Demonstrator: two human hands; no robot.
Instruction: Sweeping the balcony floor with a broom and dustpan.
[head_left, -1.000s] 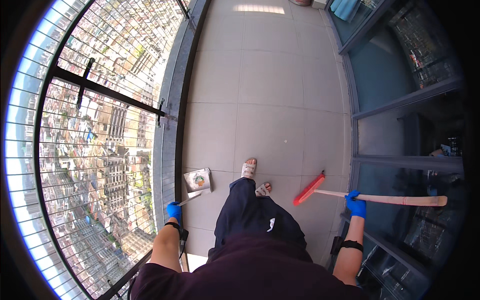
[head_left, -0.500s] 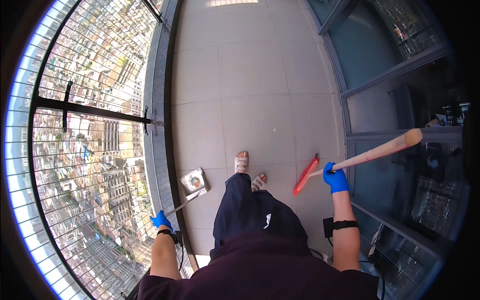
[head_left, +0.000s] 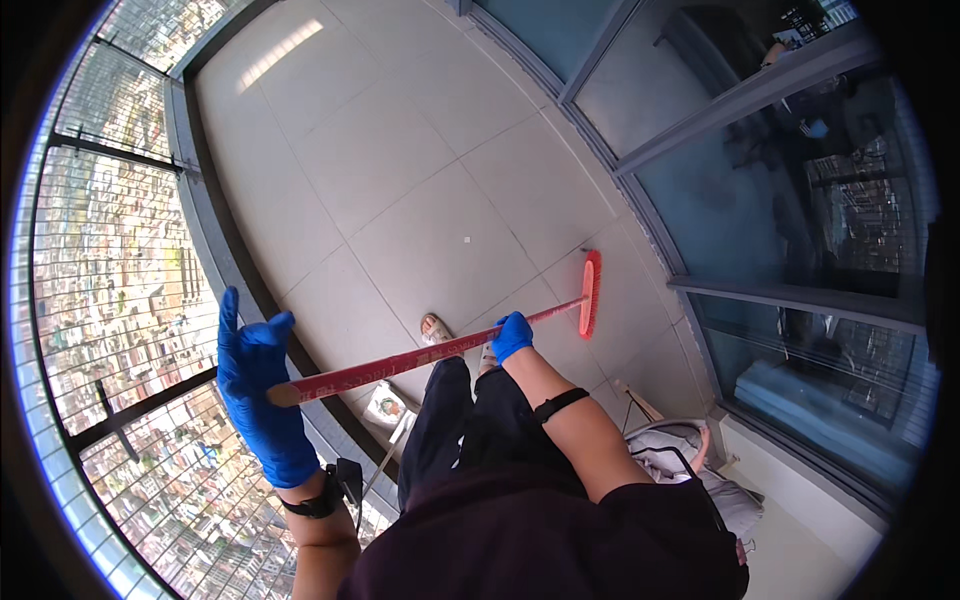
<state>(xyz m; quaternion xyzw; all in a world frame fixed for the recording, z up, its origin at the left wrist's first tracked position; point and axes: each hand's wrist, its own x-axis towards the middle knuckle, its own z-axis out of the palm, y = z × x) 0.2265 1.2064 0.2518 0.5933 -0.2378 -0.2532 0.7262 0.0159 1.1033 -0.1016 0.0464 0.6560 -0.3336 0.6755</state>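
Your right hand (head_left: 514,335) clamps round the red broom handle (head_left: 420,356); your left hand (head_left: 250,375), well apart, splays wide at the handle's end.

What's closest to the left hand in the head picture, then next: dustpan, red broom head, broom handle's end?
1. Broom handle's end, at the left hand
2. Dustpan, lower, on the floor
3. Red broom head, right side, on the floor

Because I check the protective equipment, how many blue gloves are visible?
2: one on the left hand, by the free end of the broom handle; one on the right hand, gripping that handle nearer the red broom head. No others show.
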